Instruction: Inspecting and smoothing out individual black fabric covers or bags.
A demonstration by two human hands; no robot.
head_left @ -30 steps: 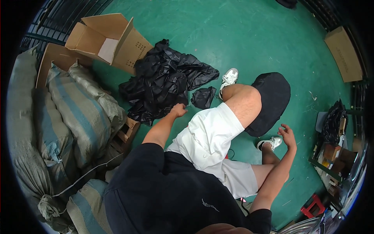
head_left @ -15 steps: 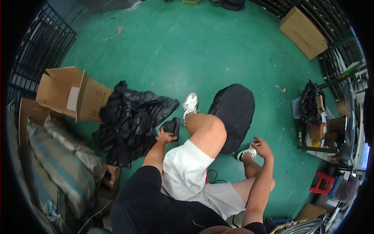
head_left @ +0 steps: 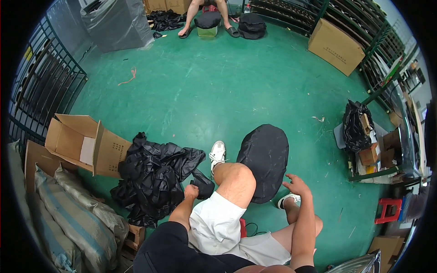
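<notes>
My left hand (head_left: 192, 191) is closed at the edge of a small black fabric-like piece (head_left: 203, 184), beside my bent knee. To its left spreads a crumpled heap of thin, shiny black sheets (head_left: 152, 177). My right hand (head_left: 297, 185) hangs with fingers apart and nothing in them, above my right shoe. Just left of that hand, a large oval thing with a black cover (head_left: 264, 159) lies on the floor between my feet.
An open cardboard box (head_left: 109, 152) and stacked woven sacks (head_left: 75, 214) stand at left. Far ahead another person sits, a black-covered piece (head_left: 208, 20) between their legs. At right are a shelf with a black bag (head_left: 357, 127), a red stool (head_left: 388, 210) and a cardboard box (head_left: 336, 47).
My view has tilted up, bringing the other person into sight. My left fingers, spread over the small black piece before, have closed on its edge, and the piece has changed shape.
</notes>
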